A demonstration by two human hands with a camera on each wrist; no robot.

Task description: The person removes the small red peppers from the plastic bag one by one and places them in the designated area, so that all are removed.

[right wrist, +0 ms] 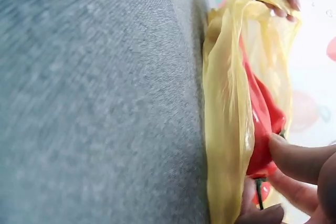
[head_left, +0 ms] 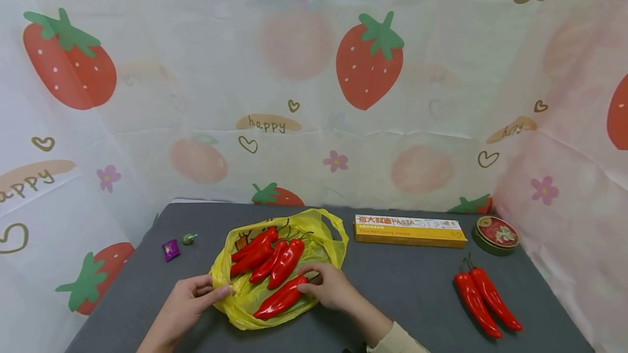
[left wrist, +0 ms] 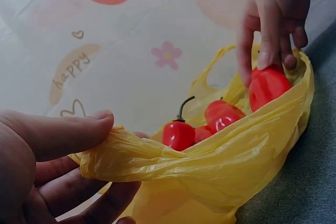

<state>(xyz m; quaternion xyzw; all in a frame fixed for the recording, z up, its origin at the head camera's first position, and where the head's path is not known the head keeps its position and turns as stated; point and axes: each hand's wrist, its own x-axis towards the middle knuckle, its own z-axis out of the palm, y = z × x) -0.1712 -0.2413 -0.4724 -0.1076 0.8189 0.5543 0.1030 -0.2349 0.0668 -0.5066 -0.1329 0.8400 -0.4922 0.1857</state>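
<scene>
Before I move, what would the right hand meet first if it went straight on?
Past its held pepper, the right hand would probably meet the neighbouring pepper in the yellow bag; depth is unclear.

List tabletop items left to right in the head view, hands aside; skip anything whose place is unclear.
Purple packet → small green item → yellow bag holding red peppers → pasta box → round tin.

- yellow bag gapes upward, my left hand blocks its left rim
- piled peppers crowd the middle
- free lane between my right hand and two loose peppers
- pasta box closes its far end
</scene>
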